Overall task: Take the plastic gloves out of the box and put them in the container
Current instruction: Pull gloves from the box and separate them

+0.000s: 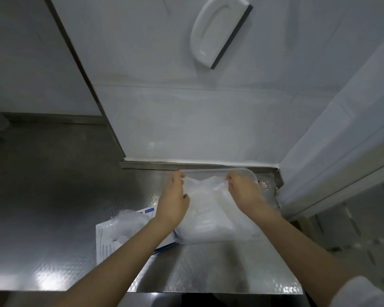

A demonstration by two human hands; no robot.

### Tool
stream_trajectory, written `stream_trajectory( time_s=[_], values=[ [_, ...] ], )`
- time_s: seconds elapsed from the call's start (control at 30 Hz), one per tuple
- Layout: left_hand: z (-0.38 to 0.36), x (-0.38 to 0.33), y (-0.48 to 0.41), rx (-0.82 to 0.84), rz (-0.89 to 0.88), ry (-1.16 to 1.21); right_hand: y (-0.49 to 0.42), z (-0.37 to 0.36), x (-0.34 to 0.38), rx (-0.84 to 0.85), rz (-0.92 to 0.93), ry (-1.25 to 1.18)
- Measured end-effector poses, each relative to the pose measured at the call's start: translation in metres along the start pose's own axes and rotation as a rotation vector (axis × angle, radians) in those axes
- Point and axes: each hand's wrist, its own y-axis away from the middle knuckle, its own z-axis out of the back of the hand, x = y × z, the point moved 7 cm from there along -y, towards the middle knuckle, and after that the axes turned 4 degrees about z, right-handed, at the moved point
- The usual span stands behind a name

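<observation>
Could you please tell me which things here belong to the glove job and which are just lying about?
For the job: gloves, pinched by left hand and right hand; container beneath them; box.
Lying about: squeegee on the wall.

- I see the plastic gloves (208, 202) as a translucent, crumpled sheaf lying across the container. The far edge is lifted and pinched by the left hand (173, 200) and the right hand (246, 191).
- The container (179, 235) is clear and shallow with rounded corners. It sits open at the back of the bench (208, 262).
- The box (102, 240) is white with blue trim and lies flat just left of the container, with a bunch of spare gloves (129, 220) bulging from its top.
</observation>
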Motion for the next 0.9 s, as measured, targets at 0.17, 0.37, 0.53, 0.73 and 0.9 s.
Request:
stream_trajectory(
  time_s=[0.17, 0.37, 0.53, 0.73, 0.9],
  values=[
    [-0.001, -0.020, 0.001, -0.034, -0.219, -0.369, -0.002, -0.022, 0.008, 0.126, 0.110, 0.252],
    [-0.060, -0.010, 0.005, 0.374, -0.439, -0.749, -0.007, -0.027, 0.006, 0.136, 0.124, 0.174],
    [-0.081, 0.004, 0.009, 0.550, -0.401, -0.979, 0.009, -0.007, 0.025, -0.144, 0.294, -0.023],
    [-0.080, -0.017, -0.001, 0.406, -0.471, -0.966, 0.029, -0.048, 0.034, 0.258, 0.416, 0.013],
    [-0.088, 0.001, -0.017, 0.428, -0.297, -0.976, 0.017, -0.067, 0.011, 0.403, 0.311, 0.134]
  ],
)
